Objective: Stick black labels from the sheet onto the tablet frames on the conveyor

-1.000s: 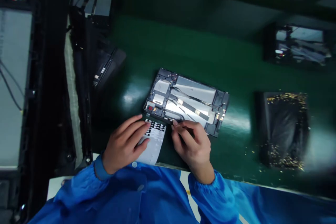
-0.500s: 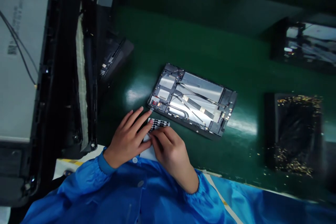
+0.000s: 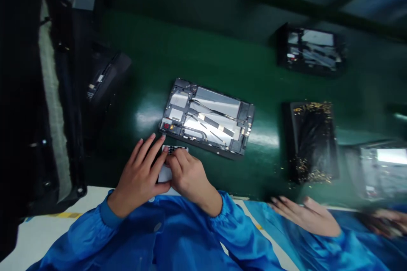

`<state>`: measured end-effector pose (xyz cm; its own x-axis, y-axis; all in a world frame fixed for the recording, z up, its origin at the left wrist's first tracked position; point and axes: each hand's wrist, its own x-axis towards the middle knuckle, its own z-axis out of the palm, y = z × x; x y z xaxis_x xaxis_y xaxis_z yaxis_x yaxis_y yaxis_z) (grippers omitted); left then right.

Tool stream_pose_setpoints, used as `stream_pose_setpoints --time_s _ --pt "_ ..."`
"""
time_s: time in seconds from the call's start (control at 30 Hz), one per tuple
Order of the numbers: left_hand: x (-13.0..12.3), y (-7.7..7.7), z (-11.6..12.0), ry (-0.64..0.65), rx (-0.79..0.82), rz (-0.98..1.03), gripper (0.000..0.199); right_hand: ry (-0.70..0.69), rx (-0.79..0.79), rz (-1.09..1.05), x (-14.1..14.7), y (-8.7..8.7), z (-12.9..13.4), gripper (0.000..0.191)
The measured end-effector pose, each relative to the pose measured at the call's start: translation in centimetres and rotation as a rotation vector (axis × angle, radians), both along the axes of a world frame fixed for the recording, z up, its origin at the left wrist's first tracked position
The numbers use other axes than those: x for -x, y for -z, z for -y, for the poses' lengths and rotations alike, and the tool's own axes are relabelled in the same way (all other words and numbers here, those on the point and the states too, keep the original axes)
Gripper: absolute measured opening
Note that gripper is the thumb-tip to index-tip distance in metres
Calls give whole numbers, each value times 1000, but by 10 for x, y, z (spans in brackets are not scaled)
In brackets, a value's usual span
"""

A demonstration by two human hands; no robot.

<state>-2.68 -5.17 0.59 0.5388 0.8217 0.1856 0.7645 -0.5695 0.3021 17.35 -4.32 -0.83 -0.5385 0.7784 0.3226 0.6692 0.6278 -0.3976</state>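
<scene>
Green glossy counter (image 3: 203, 46) runs across the view, with the person's blue smock (image 3: 159, 237) along its near edge. A black tray (image 3: 313, 142) flecked with gold debris lies right of centre, and a second opened tablet frame (image 3: 310, 51) lies beyond it. A co-worker's hand (image 3: 302, 216) in a blue sleeve reaches in at lower right, blurred. The open tablet chassis (image 3: 206, 118) sits flat on the counter directly ahead of the person, its wires and metal shielding exposed. The white label sheet (image 3: 167, 173), printed with a black grid, lies between both hands, just below the chassis edge. The right hand (image 3: 189, 173) curls narrowly over it, fingertips pressing the sheet. The left hand (image 3: 140, 173) spreads wide beside it, index fingertip at the chassis corner.
</scene>
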Motion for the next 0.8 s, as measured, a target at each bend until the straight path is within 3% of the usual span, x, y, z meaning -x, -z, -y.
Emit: stream_pose_setpoints --time_s 0.3,0.5,0.63,0.73,0.8 --pt "-15 8 10 -36 -40 7 58 -38 25 10 -18 1 -2 22" --pt "-24 6 12 3 -45 -44 70 -37 236 -241 -40 -7 5 20" --pt "-29 0 10 35 -21 -64 74 138 192 -322 -75 -22 8 20" --pt "-41 -5 8 151 5 -13 63 362 23 -208 -105 -25 5 21" --pt "-54 -8 6 216 -15 7 56 414 -17 -140 -117 -23 2 21"
